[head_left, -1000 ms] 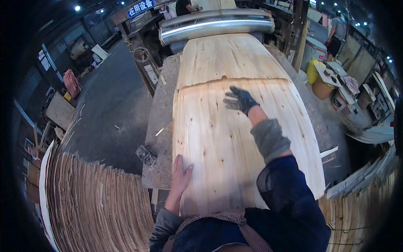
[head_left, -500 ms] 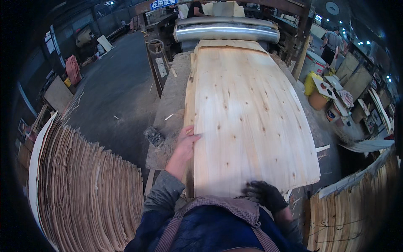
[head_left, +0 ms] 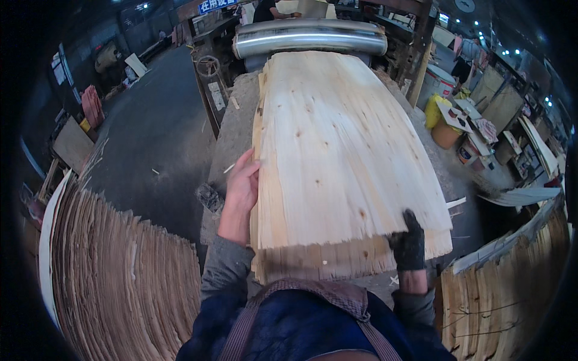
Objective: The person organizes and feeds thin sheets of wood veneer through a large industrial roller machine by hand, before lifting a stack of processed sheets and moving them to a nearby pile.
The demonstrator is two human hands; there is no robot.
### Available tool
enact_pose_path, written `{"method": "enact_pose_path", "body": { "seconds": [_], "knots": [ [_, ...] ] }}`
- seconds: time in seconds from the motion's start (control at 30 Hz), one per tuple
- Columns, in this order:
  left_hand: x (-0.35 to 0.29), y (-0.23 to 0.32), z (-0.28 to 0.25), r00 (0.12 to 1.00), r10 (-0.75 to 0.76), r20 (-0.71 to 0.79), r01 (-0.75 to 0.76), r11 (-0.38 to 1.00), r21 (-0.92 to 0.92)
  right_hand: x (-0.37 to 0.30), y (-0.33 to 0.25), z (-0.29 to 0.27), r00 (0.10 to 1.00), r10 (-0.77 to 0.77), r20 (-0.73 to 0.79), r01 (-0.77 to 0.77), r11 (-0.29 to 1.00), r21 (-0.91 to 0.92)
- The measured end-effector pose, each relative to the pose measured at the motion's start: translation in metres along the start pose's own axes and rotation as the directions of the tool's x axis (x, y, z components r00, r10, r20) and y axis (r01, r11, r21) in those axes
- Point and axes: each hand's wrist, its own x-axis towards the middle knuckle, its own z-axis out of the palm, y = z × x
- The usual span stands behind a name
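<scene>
Our right hand [head_left: 408,243] grips the sheet [head_left: 343,156] by its near edge; our left hand [head_left: 242,186] touches the stack [head_left: 322,260], grip unclear.
Atop that stack, it looks light, bendy, easily split; we'd best take opposite edges.

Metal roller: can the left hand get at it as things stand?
Probably not without leaning forward: the left hand is at the left edge of the wood sheets, and a long stretch of them lies before the metal roller.

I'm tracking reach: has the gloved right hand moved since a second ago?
Yes, the right hand has drawn back, rightward and well away from the metal roller.
</scene>
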Motion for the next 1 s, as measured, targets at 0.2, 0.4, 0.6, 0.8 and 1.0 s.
{"method": "enact_pose_path", "body": {
  "seconds": [0.2,0.4,0.6,0.8,1.0],
  "knots": [
    [-0.016,-0.038,-0.05,0.961,0.096,-0.258,0.066,0.829,0.555,0.139,0.012,0.068,0.979,-0.12,0.163,0.099,0.987,0.13],
    [-0.051,-0.11,-0.07,0.969,0.225,0.102,-0.103,-0.005,0.995,0.271,0.043,0.15,0.966,-0.089,0.241,0.038,0.977,0.208],
    [-0.051,-0.104,-0.063,0.985,0.172,0.009,-0.031,0.13,0.991,0.331,0.025,0.213,0.912,0.135,0.388,-0.185,0.978,0.093],
    [-0.052,-0.104,-0.079,0.988,0.136,-0.079,0.008,0.455,0.89,0.266,0.041,0.185,0.701,0.391,0.597,-0.383,0.912,-0.146],
    [-0.055,-0.066,-0.038,0.993,-0.114,-0.006,0.109,0.929,0.353,0.113,0.075,0.064,0.515,0.466,0.72,-0.337,0.882,-0.33]
  ]
}}
